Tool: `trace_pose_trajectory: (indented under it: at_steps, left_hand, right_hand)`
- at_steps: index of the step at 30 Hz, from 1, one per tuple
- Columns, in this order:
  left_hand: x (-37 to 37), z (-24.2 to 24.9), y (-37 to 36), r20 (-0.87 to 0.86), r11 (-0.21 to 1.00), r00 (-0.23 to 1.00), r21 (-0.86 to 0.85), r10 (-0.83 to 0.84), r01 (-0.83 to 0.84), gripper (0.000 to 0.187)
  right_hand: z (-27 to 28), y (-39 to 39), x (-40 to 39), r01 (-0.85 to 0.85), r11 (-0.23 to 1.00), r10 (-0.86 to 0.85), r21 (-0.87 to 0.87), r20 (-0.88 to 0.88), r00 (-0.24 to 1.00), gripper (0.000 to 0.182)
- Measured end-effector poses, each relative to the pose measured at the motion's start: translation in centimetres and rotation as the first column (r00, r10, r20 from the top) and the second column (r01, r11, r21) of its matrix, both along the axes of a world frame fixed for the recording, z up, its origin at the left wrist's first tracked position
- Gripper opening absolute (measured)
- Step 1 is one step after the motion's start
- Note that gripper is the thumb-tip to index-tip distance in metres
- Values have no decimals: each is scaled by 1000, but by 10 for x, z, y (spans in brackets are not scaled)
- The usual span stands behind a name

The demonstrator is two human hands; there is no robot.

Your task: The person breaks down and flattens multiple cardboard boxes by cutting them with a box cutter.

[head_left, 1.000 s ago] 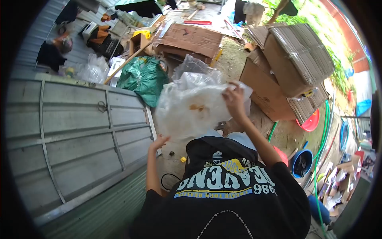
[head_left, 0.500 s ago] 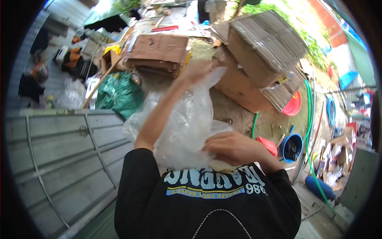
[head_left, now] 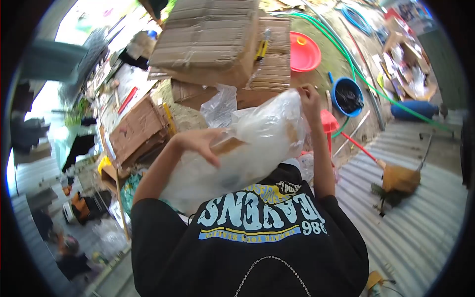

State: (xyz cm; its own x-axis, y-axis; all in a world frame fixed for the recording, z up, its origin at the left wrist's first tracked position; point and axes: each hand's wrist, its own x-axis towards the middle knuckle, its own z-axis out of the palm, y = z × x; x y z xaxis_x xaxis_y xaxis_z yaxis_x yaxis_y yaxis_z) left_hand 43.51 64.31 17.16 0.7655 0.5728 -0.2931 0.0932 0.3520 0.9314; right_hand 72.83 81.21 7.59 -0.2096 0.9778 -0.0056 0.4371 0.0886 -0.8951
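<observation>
A large translucent plastic bag (head_left: 262,153) is bunched in front of my chest, with brownish patches showing on it. My left hand (head_left: 200,143) lies on the bag's upper left side, thumb and fingers spread apart. My right hand (head_left: 310,101) is closed on the bag's upper right corner and holds it raised. Beyond the bag, another piece of clear plastic (head_left: 219,106) rests against the cardboard.
Cardboard boxes (head_left: 203,39) stand ahead, with flattened cardboard (head_left: 138,129) to the left. A red basin (head_left: 303,53), a blue bucket (head_left: 347,96), a green hose (head_left: 363,74) and a dustpan (head_left: 401,179) are on the right.
The view has turned to the right. My right hand has risen with a corner of the bag, and my left hand has come down onto the bag. The bag is now stretched sideways.
</observation>
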Motion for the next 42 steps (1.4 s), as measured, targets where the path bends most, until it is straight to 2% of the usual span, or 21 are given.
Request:
trace_pose_trajectory:
  at_steps: [2,3,5,6,8,9,10,11,14,17,21,24,26,27,29,30,32,34,36,40,42]
  left_hand:
    - [32,32,9,28,959,998,276,56,-61,64]
    - [51,32,7,29,961,1000,275,11,-19,64]
    - [86,31,8,172,868,853,-25,492,-496,63]
    - [95,32,16,179,888,872,-21,455,-459,63]
    - [105,37,35,236,825,848,218,474,-522,56]
    - [91,41,46,125,687,898,603,422,-406,48]
    - [85,40,49,183,699,847,493,498,-518,46]
    - [70,29,56,234,785,815,228,530,-576,44]
    - [23,-15,59,342,747,668,-386,661,-542,43]
    - [-11,-55,55,315,708,701,-594,640,-381,42]
    - [-40,-96,53,232,686,831,-692,506,-225,41]
    - [-79,-108,51,185,721,906,-673,380,-165,40]
    - [-98,-115,59,169,743,945,-661,281,-103,39]
    - [-106,-114,61,162,749,958,-659,237,-74,39]
    - [-107,-118,70,163,754,975,-657,154,-9,38]
    - [-99,-123,75,172,753,978,-658,117,25,38]
    - [-73,-135,88,203,745,978,-659,47,101,38]
    - [-43,-146,100,234,731,972,-661,-15,171,37]
    - [-22,-150,111,251,716,965,-659,-78,229,37]
    - [12,-155,132,256,682,949,-663,-183,310,36]
    - [39,-168,144,266,658,936,-666,-230,351,35]
  right_hand:
    - [-61,17,-8,-50,965,104,256,-202,974,18]
    - [-72,6,-13,-67,954,154,294,-283,947,19]
    - [-74,-32,-20,-140,978,194,156,-426,883,19]
    - [-74,-55,-27,-206,978,185,17,-522,833,19]
    - [-76,-105,-35,-417,868,118,-270,-703,701,20]
    - [-79,-123,-43,-518,772,57,-369,-771,634,20]
    - [-83,-139,-54,-597,684,-11,-419,-825,565,21]
    - [-88,-153,-65,-651,615,-88,-445,-859,504,21]
    - [-100,-177,-97,-739,517,-310,-433,-899,309,22]
    - [-109,-190,-115,-730,545,-459,-413,-875,153,23]
    - [-120,-210,-143,-622,630,-577,-466,-817,28,25]
    - [-113,-221,-138,-382,653,-650,-654,-743,162,26]
    - [-57,-240,-110,-127,555,-685,-822,-538,491,33]
    - [-42,-245,-107,-96,557,-710,-825,-532,462,33]
    - [-25,-260,-106,110,736,-525,-668,-461,715,39]
    - [-27,-264,-114,145,728,-557,-670,-455,695,39]
    - [-39,-250,-140,65,914,-180,-401,-255,950,51]
    - [-77,-234,-167,-55,978,47,-204,-41,998,69]
    - [-81,-215,-192,-27,951,41,-307,39,998,90]
    - [-90,-188,-204,180,968,-158,-172,135,978,102]
    - [-65,-176,-174,389,906,-381,-165,79,921,103]
